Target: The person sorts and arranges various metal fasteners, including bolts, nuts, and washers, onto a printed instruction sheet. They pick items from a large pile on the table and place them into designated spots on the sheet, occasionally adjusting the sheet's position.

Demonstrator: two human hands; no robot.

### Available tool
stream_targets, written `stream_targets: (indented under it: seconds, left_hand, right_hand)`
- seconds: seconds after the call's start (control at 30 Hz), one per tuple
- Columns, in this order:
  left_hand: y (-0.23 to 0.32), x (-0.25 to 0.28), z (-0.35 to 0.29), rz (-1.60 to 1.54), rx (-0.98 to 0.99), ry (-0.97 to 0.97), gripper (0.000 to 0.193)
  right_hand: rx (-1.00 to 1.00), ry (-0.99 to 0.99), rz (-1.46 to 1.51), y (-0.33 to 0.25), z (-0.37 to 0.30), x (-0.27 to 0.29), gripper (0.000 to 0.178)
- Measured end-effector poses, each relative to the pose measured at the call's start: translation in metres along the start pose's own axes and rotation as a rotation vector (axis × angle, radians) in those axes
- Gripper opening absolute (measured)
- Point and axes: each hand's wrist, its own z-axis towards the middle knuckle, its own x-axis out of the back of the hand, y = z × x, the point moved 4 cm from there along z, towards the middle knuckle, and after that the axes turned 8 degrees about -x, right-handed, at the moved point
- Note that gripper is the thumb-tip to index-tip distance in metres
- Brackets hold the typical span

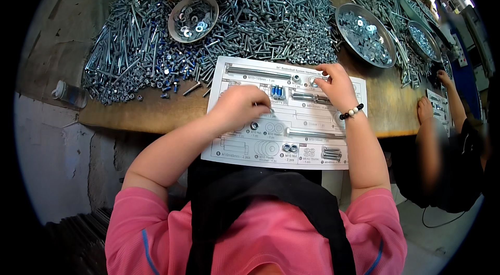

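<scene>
A white printed sheet [265, 156] with part drawings lies at the table's front edge. My left hand [240, 103] is over its left-middle, thumb and fingers pinched together; a small shiny bit shows at the tips, its kind unclear. Over the upper right, my right hand [338, 86] has thumb and index finger apart beside a washer [313, 82]. On the sheet lie a long bolt [260, 72], a nut [296, 78], several blue-tipped bolts [277, 92], a pair of thicker bolts [311, 98], another long bolt [315, 133], a nut [254, 125], two nuts [290, 148] and several short bolts [331, 154].
A wide heap of bolts and nuts [250, 20] covers the wooden table [130, 117] beyond the sheet. Washers fill a bowl [214, 19] and a larger pan [389, 51]. A plastic bottle [70, 94] lies left. At right, another person's hands [425, 110] work over a similar sheet.
</scene>
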Motion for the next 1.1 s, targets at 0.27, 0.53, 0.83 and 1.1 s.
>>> stream_targets:
  seconds: [0.27,0.53,0.83,1.1]
  left_hand:
    - [0.023,-0.041,-0.008,0.392,-0.079,-0.055,0.015]
    - [0.024,-0.036,-0.035,0.511,-0.155,-0.021,0.012]
    - [0.024,-0.041,-0.04,0.519,-0.161,-0.02,0.013]
    - [0.029,-0.031,-0.037,0.418,-0.128,0.037,0.017]
  right_hand:
    - [0.239,-0.094,0.007,-0.047,-0.058,-0.001,0.017]
    - [0.423,-0.227,-0.253,-0.068,-0.089,-0.04,0.013]
    - [0.415,-0.18,-0.364,-0.069,-0.092,-0.044,0.01]
    - [0.36,-0.154,-0.283,-0.063,-0.087,-0.026,0.018]
